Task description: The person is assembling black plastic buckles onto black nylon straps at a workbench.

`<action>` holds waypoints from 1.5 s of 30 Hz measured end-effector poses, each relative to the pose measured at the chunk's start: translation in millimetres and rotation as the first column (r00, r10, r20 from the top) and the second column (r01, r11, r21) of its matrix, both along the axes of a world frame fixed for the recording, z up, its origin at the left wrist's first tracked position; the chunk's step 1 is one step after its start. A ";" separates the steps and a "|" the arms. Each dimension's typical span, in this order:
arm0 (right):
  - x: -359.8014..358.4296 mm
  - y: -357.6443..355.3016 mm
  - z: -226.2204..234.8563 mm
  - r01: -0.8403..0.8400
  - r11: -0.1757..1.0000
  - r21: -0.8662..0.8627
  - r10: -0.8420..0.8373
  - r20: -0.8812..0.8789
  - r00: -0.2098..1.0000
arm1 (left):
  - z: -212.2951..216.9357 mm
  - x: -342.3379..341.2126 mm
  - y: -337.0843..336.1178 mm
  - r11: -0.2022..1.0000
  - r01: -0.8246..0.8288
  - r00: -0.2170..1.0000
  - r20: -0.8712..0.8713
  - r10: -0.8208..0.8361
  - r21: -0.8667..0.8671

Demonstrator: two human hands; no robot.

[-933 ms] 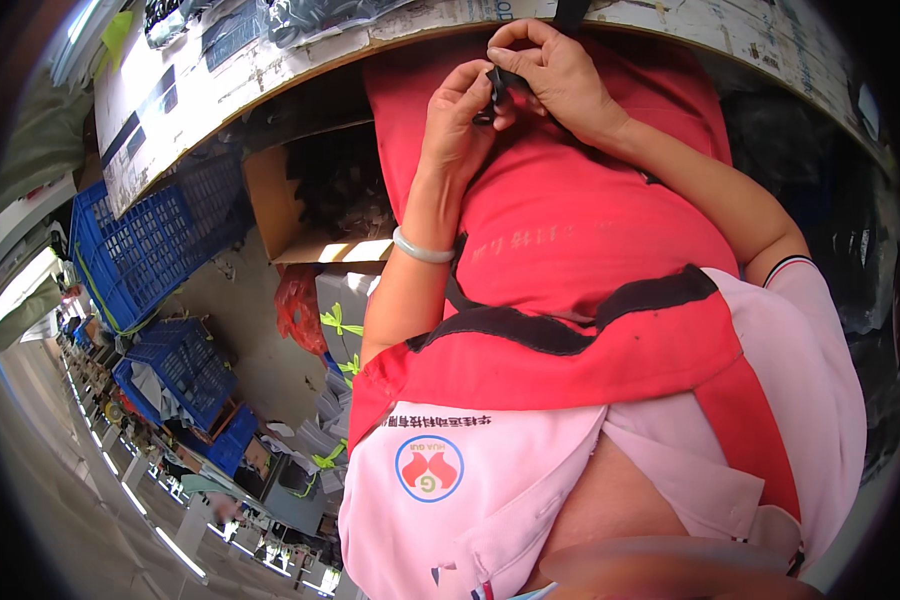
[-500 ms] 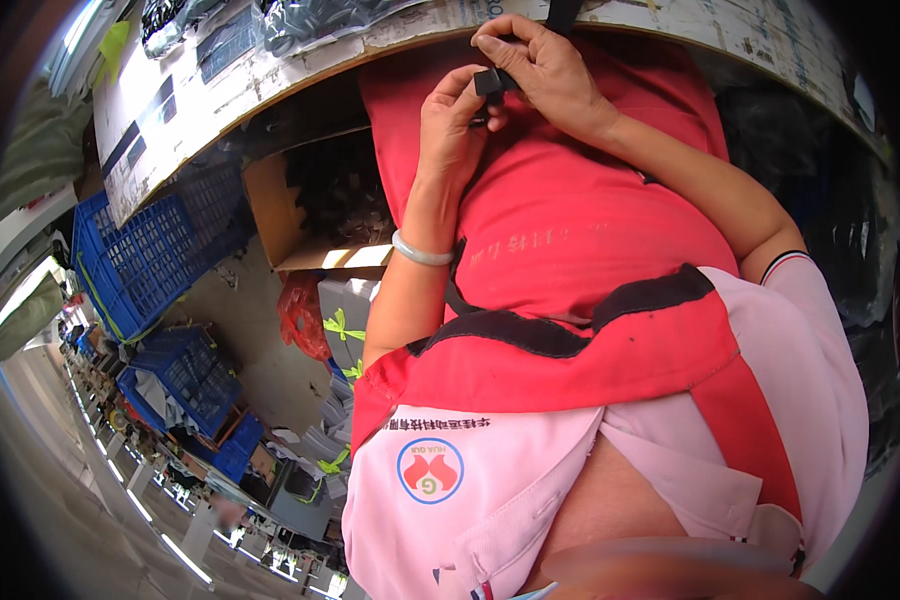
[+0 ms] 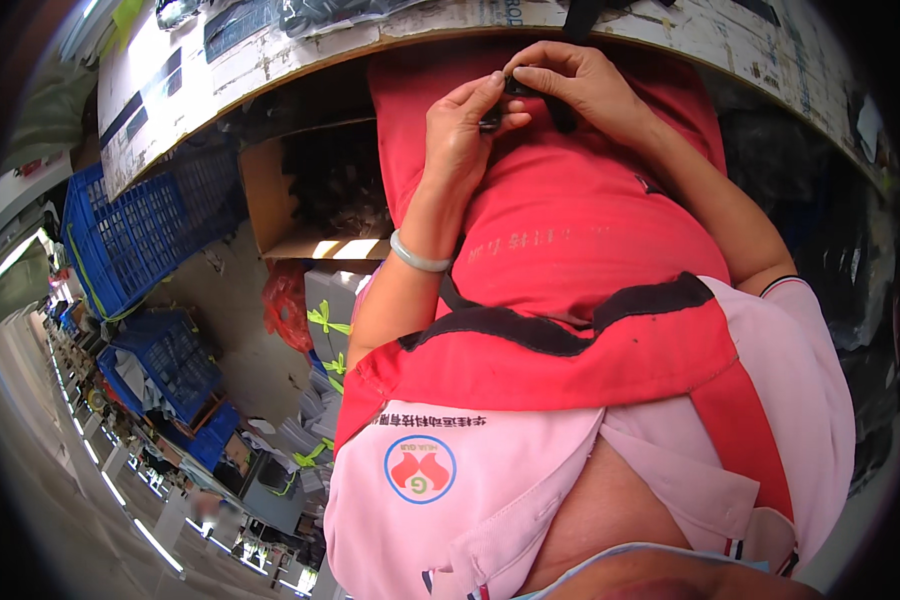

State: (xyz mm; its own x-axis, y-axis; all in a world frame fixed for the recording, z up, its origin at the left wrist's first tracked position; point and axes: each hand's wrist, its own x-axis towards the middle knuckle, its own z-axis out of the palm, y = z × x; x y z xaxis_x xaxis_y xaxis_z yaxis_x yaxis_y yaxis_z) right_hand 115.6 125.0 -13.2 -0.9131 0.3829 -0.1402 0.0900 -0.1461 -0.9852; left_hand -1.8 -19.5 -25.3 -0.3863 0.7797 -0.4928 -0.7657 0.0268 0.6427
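Observation:
Over my lap, just in front of the table edge, both hands meet at small black strap-like pieces (image 3: 515, 87). My left hand (image 3: 462, 125), with a pale bangle (image 3: 420, 252) on its forearm, is closed, and a dark bit shows between its fingers. My right hand (image 3: 585, 90) pinches thumb to forefinger on the black piece, and a short black end (image 3: 562, 115) hangs below its fingers. Fingers cover most of the pieces, so their exact kind does not show. Beneath the hands lies a red apron (image 3: 570, 220).
The worn white table (image 3: 370, 45) spans the top, with a black strap (image 3: 582, 18) and plastic-wrapped dark items (image 3: 330, 12) on it. Below it stands an open cardboard box (image 3: 268, 195) of dark pieces. Blue crates (image 3: 125, 240), a red bag (image 3: 285, 305) and grey bundles with yellow-green ties (image 3: 328, 320) are at left.
Both hands have come slightly down and nearer my body. The fingertips have drawn closer together, and the black block that showed at my left fingertips is now mostly covered.

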 end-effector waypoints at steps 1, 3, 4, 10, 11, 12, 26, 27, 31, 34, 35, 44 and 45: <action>2.3 1.1 1.2 -0.032 0.999 0.017 0.032 -0.016 0.999 | 0.2 0.1 -0.2 1.000 -0.023 0.998 -0.057 0.022 -0.021; 11.7 8.2 -1.2 -0.065 0.997 0.041 0.063 0.043 0.997 | -0.8 1.4 0.5 0.999 -0.043 0.998 -0.044 0.042 -0.013; 14.3 10.9 -2.6 -0.093 0.994 0.064 0.086 0.102 0.991 | -1.5 2.8 1.0 0.998 -0.057 0.998 -0.034 0.057 -0.006; 8.2 -5.8 -4.0 0.183 0.930 0.319 -0.136 -0.163 0.977 | -4.8 4.5 1.4 0.999 0.019 0.998 -0.061 -0.017 0.038; 8.4 -8.7 7.8 0.178 0.931 0.318 -0.132 -0.162 0.978 | -4.7 3.3 1.3 0.999 0.014 0.998 -0.060 -0.011 0.036; 9.5 -12.0 30.4 0.163 0.953 0.256 -0.124 -0.163 0.979 | 1.6 3.1 1.6 0.999 -0.022 0.993 -0.119 0.025 0.030; 9.4 -12.9 24.2 0.156 0.981 -0.117 -0.129 0.216 0.968 | 18.2 13.2 0.8 0.997 -0.077 0.849 -0.524 0.073 0.014; 7.7 -16.4 24.2 0.174 0.963 -0.205 -0.145 0.149 0.978 | 16.8 11.4 0.3 0.997 -0.077 0.848 -0.525 0.073 0.015; 5.7 -22.3 40.4 0.167 0.968 -0.186 -0.159 0.055 0.986 | 3.2 5.9 -1.6 0.987 -0.118 0.722 -0.673 0.161 0.109; 12.2 4.2 26.5 0.022 0.972 -0.233 0.005 0.116 0.993 | 5.4 9.0 -1.0 0.981 -0.066 0.593 -0.783 0.186 0.183; 14.0 12.3 27.2 -0.030 0.981 -0.194 0.068 0.194 0.979 | 8.2 10.3 -1.7 0.978 -0.030 0.543 -0.818 0.187 0.204; 16.8 18.0 27.0 -0.037 0.999 0.033 0.032 0.123 0.992 | 31.5 13.5 -17.5 0.977 0.132 0.406 -0.908 0.100 0.166; 16.2 17.5 26.8 -0.038 0.999 0.031 0.034 0.123 0.992 | 33.3 13.9 -19.4 0.982 0.137 0.415 -0.908 0.062 0.130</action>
State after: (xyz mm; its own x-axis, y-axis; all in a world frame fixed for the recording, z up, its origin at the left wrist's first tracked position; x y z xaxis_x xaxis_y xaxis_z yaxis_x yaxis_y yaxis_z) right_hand 131.8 142.4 13.5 -0.9031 0.3566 -0.2392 0.2145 -0.1080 -0.9707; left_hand 12.0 -38.9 7.9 -0.4970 0.8294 0.2553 0.2637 -0.1360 0.9550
